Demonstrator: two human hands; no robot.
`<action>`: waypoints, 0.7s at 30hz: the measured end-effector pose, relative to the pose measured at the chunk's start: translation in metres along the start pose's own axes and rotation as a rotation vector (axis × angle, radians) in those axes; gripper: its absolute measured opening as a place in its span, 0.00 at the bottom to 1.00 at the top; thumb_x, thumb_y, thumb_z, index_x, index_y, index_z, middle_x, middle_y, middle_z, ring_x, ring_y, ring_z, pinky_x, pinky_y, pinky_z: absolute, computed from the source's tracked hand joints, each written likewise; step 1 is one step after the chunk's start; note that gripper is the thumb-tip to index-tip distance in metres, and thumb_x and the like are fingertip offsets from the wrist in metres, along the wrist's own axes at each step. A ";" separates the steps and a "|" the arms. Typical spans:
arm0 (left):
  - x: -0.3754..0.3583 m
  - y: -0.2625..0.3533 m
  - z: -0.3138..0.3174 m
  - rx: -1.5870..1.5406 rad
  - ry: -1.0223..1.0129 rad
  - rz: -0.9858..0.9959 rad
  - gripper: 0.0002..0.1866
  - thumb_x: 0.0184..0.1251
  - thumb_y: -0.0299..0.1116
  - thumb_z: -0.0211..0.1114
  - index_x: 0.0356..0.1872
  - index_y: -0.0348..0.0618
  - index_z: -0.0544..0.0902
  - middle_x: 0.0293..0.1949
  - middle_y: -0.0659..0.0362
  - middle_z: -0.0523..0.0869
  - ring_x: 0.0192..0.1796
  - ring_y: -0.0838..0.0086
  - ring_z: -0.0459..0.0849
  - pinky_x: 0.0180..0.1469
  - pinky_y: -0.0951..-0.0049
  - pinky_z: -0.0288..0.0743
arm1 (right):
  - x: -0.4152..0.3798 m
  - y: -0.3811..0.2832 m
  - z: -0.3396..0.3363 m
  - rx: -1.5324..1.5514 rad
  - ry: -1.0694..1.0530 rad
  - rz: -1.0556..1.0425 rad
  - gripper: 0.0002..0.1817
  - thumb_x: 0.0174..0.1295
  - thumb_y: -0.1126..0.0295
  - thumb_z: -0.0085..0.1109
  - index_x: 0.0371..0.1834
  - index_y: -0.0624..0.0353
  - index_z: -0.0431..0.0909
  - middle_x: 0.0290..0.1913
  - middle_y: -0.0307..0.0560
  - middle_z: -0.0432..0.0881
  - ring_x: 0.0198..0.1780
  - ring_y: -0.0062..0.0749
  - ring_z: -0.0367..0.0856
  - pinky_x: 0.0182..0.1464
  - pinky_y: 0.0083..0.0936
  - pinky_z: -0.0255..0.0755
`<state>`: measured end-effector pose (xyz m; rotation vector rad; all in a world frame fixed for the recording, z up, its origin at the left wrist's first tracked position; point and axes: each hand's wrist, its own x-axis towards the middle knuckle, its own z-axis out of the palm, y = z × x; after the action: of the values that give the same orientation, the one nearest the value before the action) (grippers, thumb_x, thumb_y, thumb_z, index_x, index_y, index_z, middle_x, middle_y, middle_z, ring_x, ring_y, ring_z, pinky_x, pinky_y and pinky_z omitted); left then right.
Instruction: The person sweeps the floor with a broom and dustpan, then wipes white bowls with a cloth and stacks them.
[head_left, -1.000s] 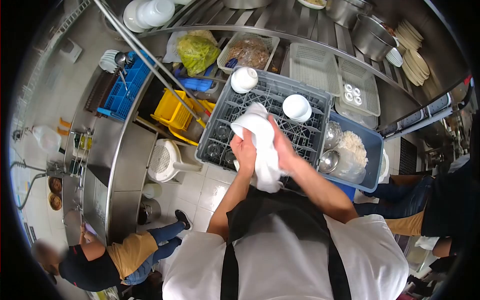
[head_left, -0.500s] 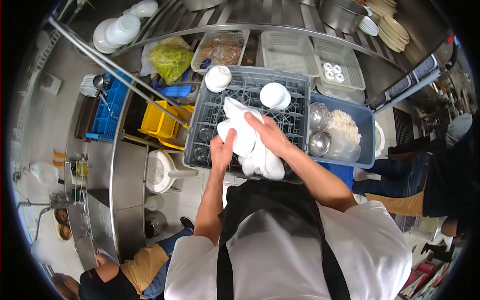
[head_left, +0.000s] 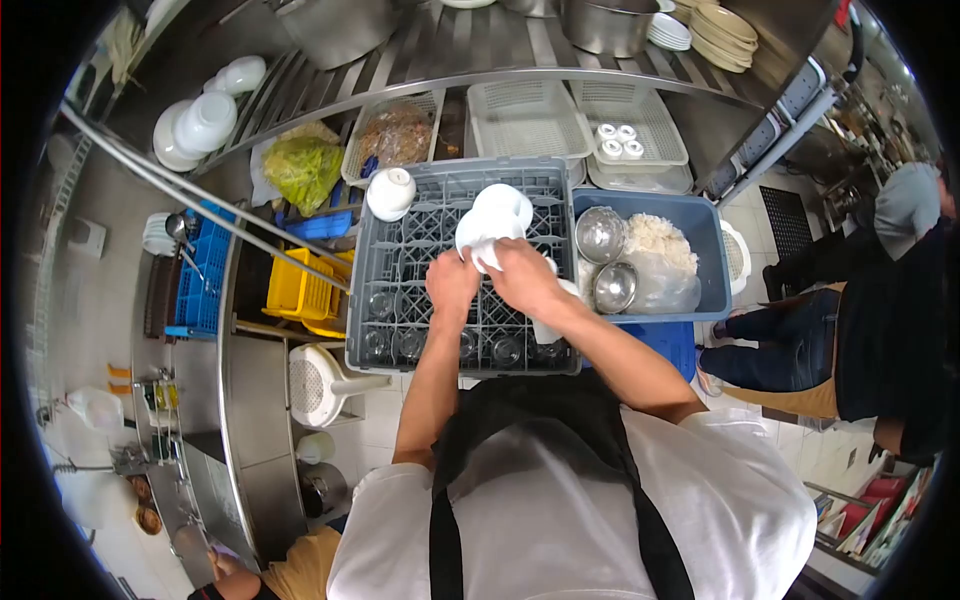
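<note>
Both hands are together over a grey dish rack (head_left: 362,240). My left hand (head_left: 455,285) is closed at the near edge of a small white dish (head_left: 478,228), which overlaps a stack of white dishes (head_left: 508,203) lying on the rack. My right hand (head_left: 524,282) is closed on a white cloth (head_left: 546,332), part of which hangs below it, and its fingertips meet the same dish. A white cup (head_left: 391,193) sits at the rack's far left corner. Several clear glasses (head_left: 506,349) stand in the near compartments, partly behind my forearms.
At right, a blue tub (head_left: 722,260) holds two metal strainers or bowls and whitish food. Pale baskets (head_left: 530,118) stand behind the rack under a slatted metal shelf (head_left: 480,55). Yellow bins (head_left: 297,283) and a white stool (head_left: 315,383) are at left. Other people (head_left: 860,350) stand nearby.
The dish and cloth, held lower over the rack before, have moved away from me to the dish stack. More glasses show at the rack's near side. The camera view has shifted slightly.
</note>
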<state>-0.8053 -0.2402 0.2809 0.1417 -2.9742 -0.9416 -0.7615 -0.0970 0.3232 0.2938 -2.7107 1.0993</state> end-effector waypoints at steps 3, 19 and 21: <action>-0.006 0.015 -0.003 0.046 0.016 0.006 0.24 0.67 0.47 0.57 0.34 0.30 0.86 0.35 0.34 0.84 0.44 0.40 0.85 0.48 0.47 0.77 | 0.010 0.011 -0.003 -0.104 0.026 -0.022 0.09 0.59 0.74 0.58 0.40 0.68 0.80 0.41 0.59 0.84 0.46 0.58 0.80 0.49 0.46 0.76; 0.009 -0.006 0.056 -0.589 -0.089 -0.174 0.23 0.62 0.45 0.71 0.36 0.27 0.87 0.31 0.54 0.89 0.30 0.72 0.84 0.38 0.69 0.76 | -0.045 0.092 -0.009 2.056 -0.195 0.806 0.27 0.76 0.50 0.44 0.64 0.60 0.73 0.59 0.50 0.82 0.59 0.43 0.80 0.64 0.41 0.72; 0.043 -0.032 0.081 -0.566 0.058 -0.155 0.25 0.60 0.48 0.70 0.37 0.28 0.87 0.33 0.49 0.90 0.37 0.65 0.88 0.44 0.65 0.76 | -0.052 0.112 -0.032 2.077 -0.191 0.805 0.26 0.75 0.51 0.44 0.64 0.60 0.73 0.59 0.51 0.81 0.61 0.45 0.79 0.66 0.43 0.70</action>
<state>-0.8496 -0.2235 0.1961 0.3774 -2.5453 -1.7106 -0.7370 0.0098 0.2578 -0.5216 -0.4844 3.5347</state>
